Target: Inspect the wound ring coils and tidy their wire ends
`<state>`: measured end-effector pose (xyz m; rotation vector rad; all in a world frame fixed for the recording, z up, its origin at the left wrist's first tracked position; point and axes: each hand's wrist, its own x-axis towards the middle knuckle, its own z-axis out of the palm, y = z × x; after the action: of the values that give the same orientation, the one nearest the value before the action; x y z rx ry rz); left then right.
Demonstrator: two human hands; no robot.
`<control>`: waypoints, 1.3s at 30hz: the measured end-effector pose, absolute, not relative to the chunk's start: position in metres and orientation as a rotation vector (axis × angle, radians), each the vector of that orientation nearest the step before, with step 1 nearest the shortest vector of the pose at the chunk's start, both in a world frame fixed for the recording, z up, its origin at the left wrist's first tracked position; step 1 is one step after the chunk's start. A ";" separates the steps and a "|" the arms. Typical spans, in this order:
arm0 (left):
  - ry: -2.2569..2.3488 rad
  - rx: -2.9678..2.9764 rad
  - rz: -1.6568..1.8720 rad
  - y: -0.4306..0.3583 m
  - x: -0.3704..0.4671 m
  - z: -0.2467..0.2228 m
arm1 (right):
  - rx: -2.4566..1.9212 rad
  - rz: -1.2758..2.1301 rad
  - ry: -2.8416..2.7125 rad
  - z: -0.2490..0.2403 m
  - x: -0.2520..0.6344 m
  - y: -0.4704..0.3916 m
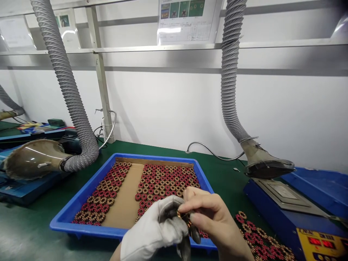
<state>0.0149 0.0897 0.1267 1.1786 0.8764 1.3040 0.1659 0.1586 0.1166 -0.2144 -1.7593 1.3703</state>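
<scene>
My left hand, in a white glove with grey, dirty fingertips, is closed on a small copper-wound ring. Bare, my right hand pinches at the same ring from the right, thumb and forefinger together; the fingers hide much of it. Both hands are above the front right part of a blue tray. Rows of red-and-black and gold-and-black wound rings lie in the tray on brown cardboard, with a bare strip of cardboard between two groups.
More wound rings lie on the green table at the right, beside a blue device with a red display. Fume hoses hang at left and right. A blue bin stands far right.
</scene>
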 end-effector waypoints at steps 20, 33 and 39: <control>1.171 1.557 1.675 0.090 0.024 0.116 | -0.438 0.791 -1.621 0.122 0.149 0.132; 1.427 1.803 1.962 0.085 0.026 0.102 | -0.223 0.719 -1.683 0.120 0.152 0.140; 1.442 1.827 1.903 0.085 0.020 0.101 | -0.166 0.606 -1.750 0.124 0.152 0.142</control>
<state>0.0203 0.0854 0.1005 1.8272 1.4422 1.9029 0.1522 0.1421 0.1235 -0.1660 -1.7498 0.6063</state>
